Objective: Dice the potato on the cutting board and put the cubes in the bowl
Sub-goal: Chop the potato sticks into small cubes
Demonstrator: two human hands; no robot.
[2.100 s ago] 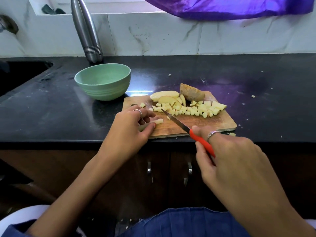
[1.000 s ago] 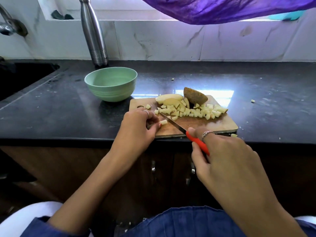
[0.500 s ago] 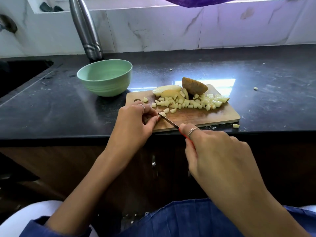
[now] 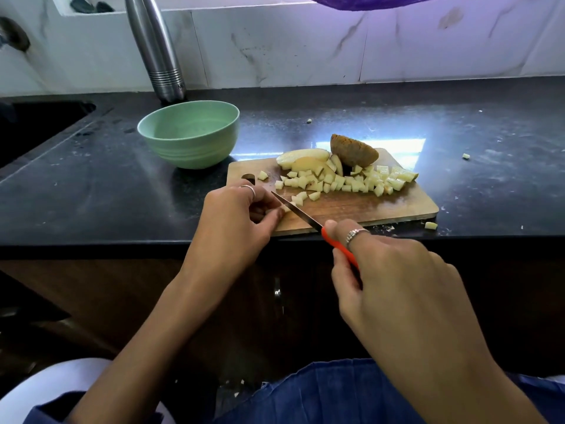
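Running diagonally, the knife (image 4: 298,213) points up-left across the cutting board (image 4: 351,209), orange handle gripped in the right hand (image 4: 394,280). The left hand (image 4: 237,214), fingers curled, pinches a small potato piece (image 4: 286,208) at the blade. Diced cubes (image 4: 351,180) lie mid-board, right of the green bowl (image 4: 189,134).

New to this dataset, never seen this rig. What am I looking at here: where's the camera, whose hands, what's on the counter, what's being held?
There is no robot: one wide-angle camera on a person's head looks down at their bare hands. The right hand grips an orange-handled knife, blade on the wooden cutting board. The left hand pinches a small potato piece against the blade. Behind it lie potato cubes, uncut slices and a skin-on chunk. The green bowl stands on the black counter, no cubes visible inside. A steel bottle stands behind it.
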